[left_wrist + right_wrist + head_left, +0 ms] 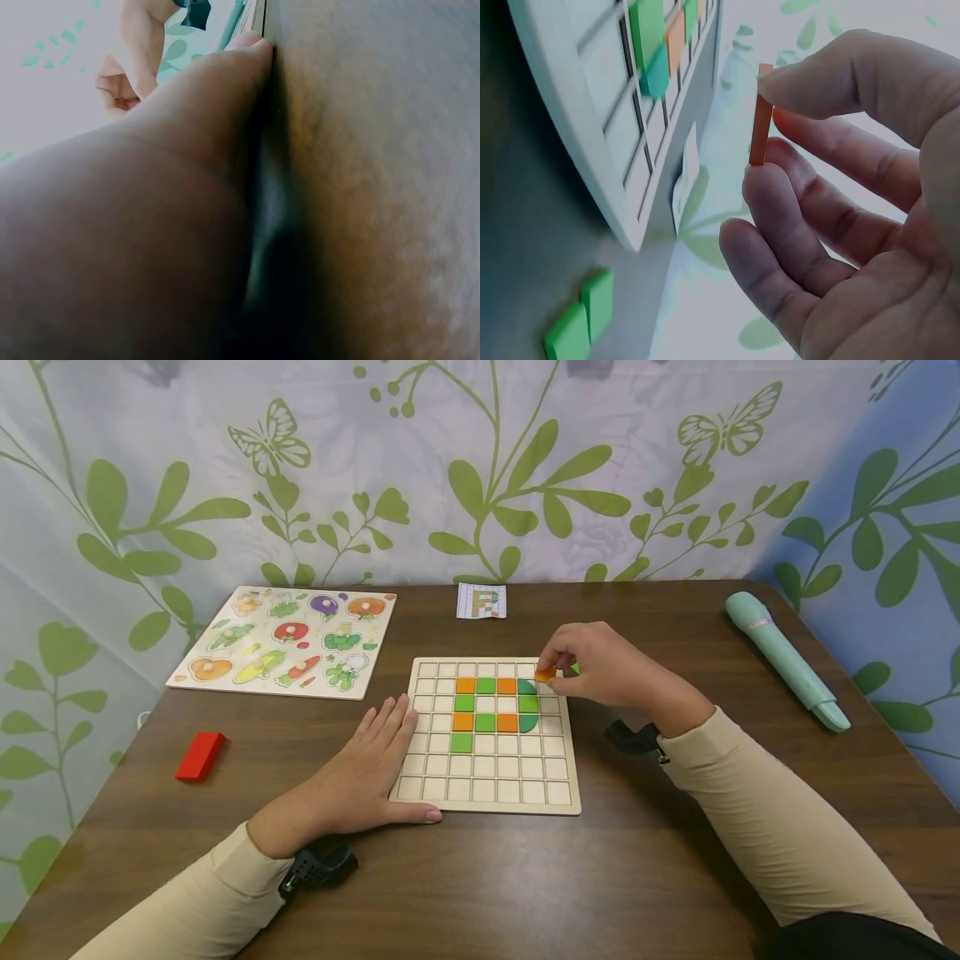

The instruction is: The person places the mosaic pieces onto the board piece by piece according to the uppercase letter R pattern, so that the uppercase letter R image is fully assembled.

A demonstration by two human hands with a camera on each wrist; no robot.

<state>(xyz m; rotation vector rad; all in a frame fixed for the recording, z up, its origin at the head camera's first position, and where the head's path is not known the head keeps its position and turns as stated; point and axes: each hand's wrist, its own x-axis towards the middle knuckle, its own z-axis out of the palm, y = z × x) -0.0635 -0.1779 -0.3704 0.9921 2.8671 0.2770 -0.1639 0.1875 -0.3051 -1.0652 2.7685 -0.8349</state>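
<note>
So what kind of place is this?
Probably a play or learning corner: there's a grid board with coloured tiles, a vegetable picture board, and a leafy butterfly backdrop behind.

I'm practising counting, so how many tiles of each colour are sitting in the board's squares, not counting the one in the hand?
Orange tiles: 4
Green tiles: 5
Teal tiles: 2
Total on the board: 11

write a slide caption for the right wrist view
Right hand pinching an orange tile near a gridded board and two loose green tiles.
</note>
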